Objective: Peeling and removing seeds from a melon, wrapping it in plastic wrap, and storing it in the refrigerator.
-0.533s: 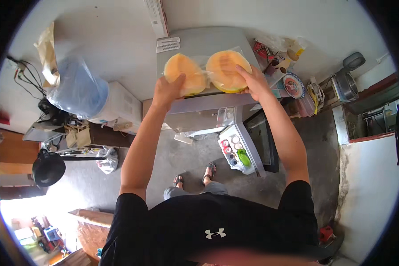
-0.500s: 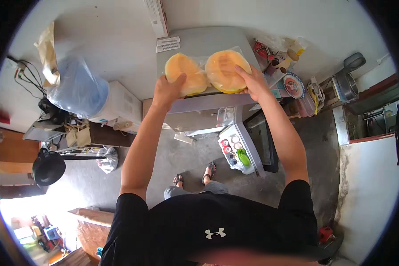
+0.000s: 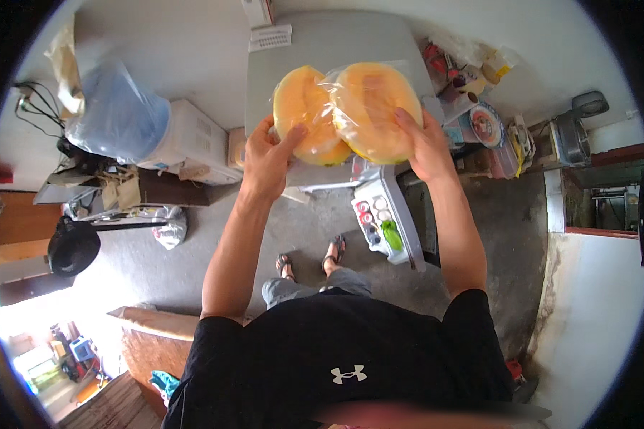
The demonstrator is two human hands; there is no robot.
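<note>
I hold two orange melon halves, each wrapped in clear film, up in front of me with their cut faces toward me. My left hand (image 3: 270,154) grips the left melon half (image 3: 304,111). My right hand (image 3: 426,143) holds the larger right melon half (image 3: 372,107). The two halves touch in the middle. Behind them is the grey top of a fridge (image 3: 336,50). Its open door (image 3: 390,218) below my hands carries small jars and a green bottle.
A blue water bottle (image 3: 118,114) sits on a white dispenser (image 3: 193,139) at the left. A cluttered shelf (image 3: 479,121) with a plate and packets stands at the right. A black fan (image 3: 71,247) is on the floor at the left. My sandalled feet (image 3: 311,261) stand on grey concrete.
Both hands have brought the two melon halves nearer and lower, away from the fridge top. The halves now look larger and press together.
</note>
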